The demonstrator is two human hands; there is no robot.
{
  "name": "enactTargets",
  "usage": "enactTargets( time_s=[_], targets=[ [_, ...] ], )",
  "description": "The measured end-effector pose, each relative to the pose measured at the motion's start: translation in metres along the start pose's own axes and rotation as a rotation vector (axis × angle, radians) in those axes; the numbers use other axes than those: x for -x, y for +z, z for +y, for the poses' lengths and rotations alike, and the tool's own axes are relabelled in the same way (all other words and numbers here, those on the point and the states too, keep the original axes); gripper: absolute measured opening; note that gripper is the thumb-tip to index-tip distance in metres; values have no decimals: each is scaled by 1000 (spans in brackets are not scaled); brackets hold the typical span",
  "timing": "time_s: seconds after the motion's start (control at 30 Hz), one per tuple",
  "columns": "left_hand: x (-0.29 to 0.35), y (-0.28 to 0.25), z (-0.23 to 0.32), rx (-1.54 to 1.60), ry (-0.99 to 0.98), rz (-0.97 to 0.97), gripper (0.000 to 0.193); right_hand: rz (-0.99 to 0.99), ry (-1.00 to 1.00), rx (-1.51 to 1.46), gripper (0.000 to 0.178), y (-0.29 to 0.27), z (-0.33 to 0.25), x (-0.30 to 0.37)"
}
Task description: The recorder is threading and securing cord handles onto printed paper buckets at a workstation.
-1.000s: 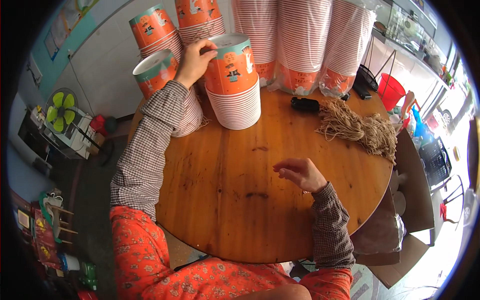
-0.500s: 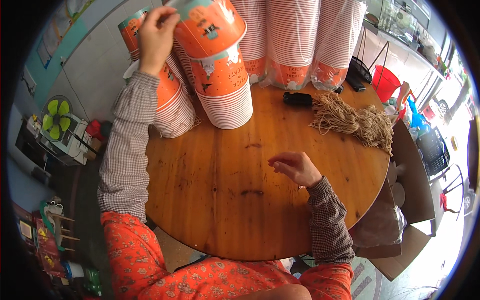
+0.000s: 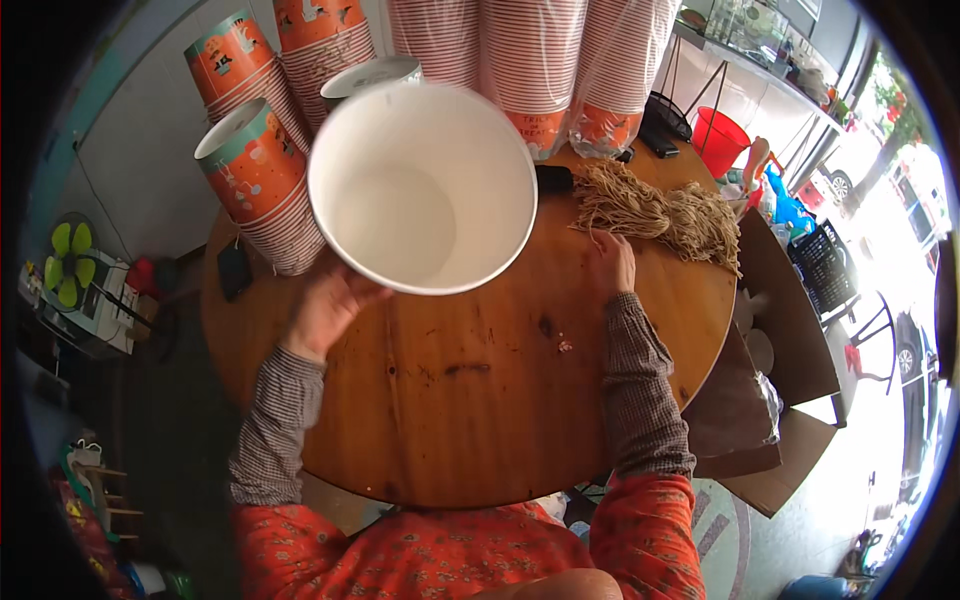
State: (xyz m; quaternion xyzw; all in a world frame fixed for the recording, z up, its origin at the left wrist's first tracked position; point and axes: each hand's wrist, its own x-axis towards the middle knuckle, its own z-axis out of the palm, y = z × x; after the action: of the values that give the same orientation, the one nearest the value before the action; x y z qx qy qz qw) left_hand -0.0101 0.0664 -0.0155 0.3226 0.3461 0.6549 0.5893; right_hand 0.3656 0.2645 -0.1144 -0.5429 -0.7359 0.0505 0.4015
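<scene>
Nearest, left hand gripping white paper bucket from below, mouth tilted up toward the head, above round wooden table; farther right, right hand, fingers loosely curled, touching straw-coloured string bundle stretching rightward, before stacked cups.

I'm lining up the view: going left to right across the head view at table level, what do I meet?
Small dark phone-like thing → orange cup stack → left hand holding white paper bucket → right hand → tan string bundle → red bucket.
</scene>
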Motion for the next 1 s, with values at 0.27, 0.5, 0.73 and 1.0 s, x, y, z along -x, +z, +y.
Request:
enactTargets(
  time_s=[0.27, 0.5, 0.73, 1.0],
  targets=[
    [25, -74, -50, -176, -286, 178, 32, -37, 143, 167, 18, 4, 8, -19],
    [45, -87, -54, -963, 192, 309, 27, 116, 153, 170, 16, 8, 1, -35],
    [67, -22, -66, -822, 181, 62, 64, 70, 161, 217, 14, 8, 22, -37],
    [76, -15, -83, -886, 276, 128, 68, 62, 148, 261, 16, 19, 23, -42]
  ],
)
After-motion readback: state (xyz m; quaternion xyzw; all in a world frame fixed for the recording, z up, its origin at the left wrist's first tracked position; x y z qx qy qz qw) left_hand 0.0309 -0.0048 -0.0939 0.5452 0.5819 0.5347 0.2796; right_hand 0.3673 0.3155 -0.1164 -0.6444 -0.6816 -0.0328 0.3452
